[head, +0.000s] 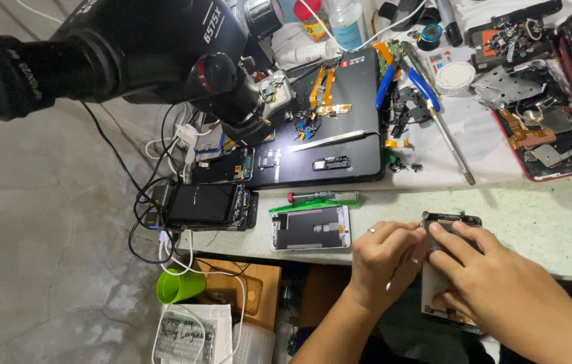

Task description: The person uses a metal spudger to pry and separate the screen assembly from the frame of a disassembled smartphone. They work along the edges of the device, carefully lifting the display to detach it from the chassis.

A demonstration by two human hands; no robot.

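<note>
My left hand and my right hand both grip an opened smartphone held at the near edge of the speckled workbench. The left hand, with a ring on one finger, pinches the phone's left side. Fingers of the right hand lie across its upper part and cover most of the body. Only the phone's top end and a strip of its lower edge show. Left of my hands lies a white phone frame with its dark inside facing up, and beyond it a green toothbrush.
A black microscope hangs over the bench's left end. A black work mat carries tweezers and small parts. Blue-handled pliers, a red phone shell, bottles, stacked dark phones and cables crowd the bench. A green cup sits below.
</note>
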